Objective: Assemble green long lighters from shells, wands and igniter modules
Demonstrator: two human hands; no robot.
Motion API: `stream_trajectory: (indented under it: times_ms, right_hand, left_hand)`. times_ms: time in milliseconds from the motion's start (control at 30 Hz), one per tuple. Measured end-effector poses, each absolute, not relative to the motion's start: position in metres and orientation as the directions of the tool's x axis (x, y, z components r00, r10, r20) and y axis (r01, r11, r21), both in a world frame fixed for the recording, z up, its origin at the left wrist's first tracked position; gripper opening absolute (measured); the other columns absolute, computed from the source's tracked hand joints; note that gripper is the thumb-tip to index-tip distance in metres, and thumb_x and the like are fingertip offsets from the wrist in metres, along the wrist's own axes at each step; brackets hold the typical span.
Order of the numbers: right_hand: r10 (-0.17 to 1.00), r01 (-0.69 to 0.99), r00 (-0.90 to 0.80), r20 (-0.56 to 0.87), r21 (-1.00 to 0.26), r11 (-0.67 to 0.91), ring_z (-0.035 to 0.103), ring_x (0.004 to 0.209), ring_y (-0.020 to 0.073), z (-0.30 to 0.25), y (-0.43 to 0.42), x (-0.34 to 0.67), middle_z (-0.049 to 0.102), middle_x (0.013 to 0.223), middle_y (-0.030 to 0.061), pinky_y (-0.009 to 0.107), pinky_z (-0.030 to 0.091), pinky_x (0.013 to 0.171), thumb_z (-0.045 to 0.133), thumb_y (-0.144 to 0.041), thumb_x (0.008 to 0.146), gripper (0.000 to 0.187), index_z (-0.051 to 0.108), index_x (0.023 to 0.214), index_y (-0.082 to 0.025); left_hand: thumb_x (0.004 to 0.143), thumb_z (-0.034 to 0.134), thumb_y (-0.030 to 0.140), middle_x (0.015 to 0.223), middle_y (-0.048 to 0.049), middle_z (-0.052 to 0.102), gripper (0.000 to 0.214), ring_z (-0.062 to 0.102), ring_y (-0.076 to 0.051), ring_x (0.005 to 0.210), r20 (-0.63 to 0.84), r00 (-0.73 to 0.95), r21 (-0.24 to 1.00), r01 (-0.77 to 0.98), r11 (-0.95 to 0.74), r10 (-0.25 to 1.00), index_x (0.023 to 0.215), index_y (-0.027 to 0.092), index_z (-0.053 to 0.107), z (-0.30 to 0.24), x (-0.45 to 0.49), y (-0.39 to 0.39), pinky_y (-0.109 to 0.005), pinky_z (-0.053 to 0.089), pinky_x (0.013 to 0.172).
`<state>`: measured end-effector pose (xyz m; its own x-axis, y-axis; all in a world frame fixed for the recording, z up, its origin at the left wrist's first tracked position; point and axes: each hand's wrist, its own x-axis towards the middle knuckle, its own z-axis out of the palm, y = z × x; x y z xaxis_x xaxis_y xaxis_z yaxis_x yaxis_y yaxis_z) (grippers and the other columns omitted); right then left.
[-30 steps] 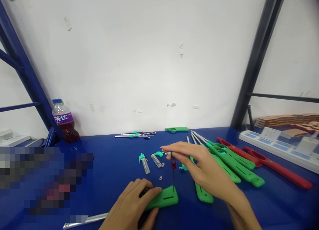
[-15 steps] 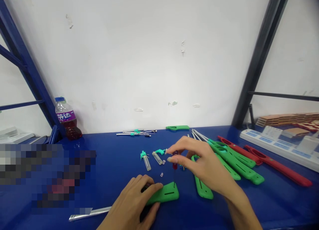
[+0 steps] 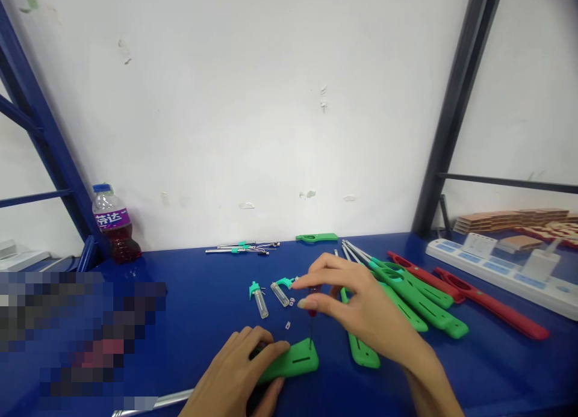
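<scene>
My left hand (image 3: 246, 369) grips a green long-necked lighter (image 3: 295, 358) on the table, its silver tube (image 3: 174, 399) pointing out to the left. The lighter's slotted end sticks out past my fingers. My right hand (image 3: 350, 296) pinches the dark red handle of a small screwdriver (image 3: 312, 302) between thumb and fingers. Its thin shaft stands nearly upright, with the tip at the hole near the lighter's end. Beyond my hands lie two clear fuel tanks (image 3: 261, 304) with teal tops and several tiny pale pieces (image 3: 288, 325).
Several green lighters (image 3: 419, 296) and two red casings (image 3: 497, 305) lie right of my right hand. A white power strip (image 3: 506, 269) sits farther right. Silver tubes with wires (image 3: 237, 250) and a green casing (image 3: 316, 237) are near the wall. A drink bottle (image 3: 115, 224) stands at left.
The view has shifted slightly, so everything sits a little lower and more to the left. Both hands keep their hold, and the screwdriver tip stays at the lighter's end.
</scene>
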<state>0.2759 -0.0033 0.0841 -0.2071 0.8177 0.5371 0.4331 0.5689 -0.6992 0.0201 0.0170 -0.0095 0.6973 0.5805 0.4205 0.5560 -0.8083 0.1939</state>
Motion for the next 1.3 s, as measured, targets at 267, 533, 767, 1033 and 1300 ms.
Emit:
stream_trajectory:
  times_ms: [267, 533, 767, 1033, 1300]
  right_hand:
    - [0.813, 0.397, -0.231, 0.534, -0.711, 0.58, 0.068, 0.082, 0.0134, 0.083, -0.004, 0.278, 0.074, 0.094, -0.0032, 0.025, 0.049, 0.067, 0.072, -0.027, 0.102, 0.013, 0.083, 0.106, -0.033]
    - [0.85, 0.417, -0.325, 0.415, -0.743, 0.523, 0.069, 0.086, 0.0136, 0.086, -0.006, 0.284, 0.077, 0.116, -0.0035, 0.025, 0.052, 0.073, 0.068, -0.032, 0.104, 0.018, 0.084, 0.112, -0.038]
    - [0.868, 0.415, -0.209, 0.45, -0.763, 0.496, 0.073, 0.078, 0.0157, 0.079, -0.002, 0.28, 0.078, 0.086, -0.0058, 0.026, 0.05, 0.069, 0.073, -0.032, 0.101, 0.014, 0.078, 0.114, -0.033]
    - [0.835, 0.467, -0.183, 0.519, -0.701, 0.538, 0.075, 0.08, 0.0179, 0.082, -0.003, 0.276, 0.084, 0.09, -0.005, 0.026, 0.054, 0.072, 0.085, -0.029, 0.09, 0.003, 0.085, 0.092, -0.031]
    - [0.836, 0.432, -0.189, 0.515, -0.721, 0.542, 0.077, 0.1, 0.0196, 0.085, -0.008, 0.28, 0.084, 0.115, -0.004, 0.03, 0.057, 0.085, 0.068, -0.031, 0.103, 0.02, 0.082, 0.115, -0.037]
  left_hand:
    - [0.095, 0.067, 0.014, 0.12, -0.002, 0.072, 0.047, 0.074, -0.024, 0.105, 0.432, 0.697, 0.184, 0.553, -0.813, 0.572, 0.137, 0.035, 0.063, -0.011, 0.019, 0.019, -0.041, 0.064, 0.097]
    - [0.092, 0.069, 0.013, 0.117, -0.0012, 0.073, 0.048, 0.074, -0.024, 0.101, 0.456, 0.685, 0.178, 0.555, -0.813, 0.568, 0.135, 0.035, 0.064, -0.011, 0.02, 0.018, -0.042, 0.065, 0.094]
    - [0.093, 0.068, 0.013, 0.117, -0.0017, 0.072, 0.049, 0.074, -0.024, 0.1, 0.441, 0.692, 0.177, 0.558, -0.811, 0.572, 0.136, 0.034, 0.063, -0.012, 0.019, 0.018, -0.043, 0.064, 0.095]
    - [0.094, 0.067, 0.013, 0.119, -0.0022, 0.072, 0.045, 0.074, -0.023, 0.103, 0.44, 0.688, 0.195, 0.554, -0.809, 0.577, 0.134, 0.033, 0.065, -0.009, 0.019, 0.015, -0.039, 0.064, 0.096]
    - [0.095, 0.067, 0.015, 0.118, -0.0031, 0.073, 0.042, 0.074, -0.024, 0.103, 0.454, 0.676, 0.201, 0.557, -0.806, 0.58, 0.132, 0.033, 0.065, -0.006, 0.021, 0.016, -0.041, 0.065, 0.096]
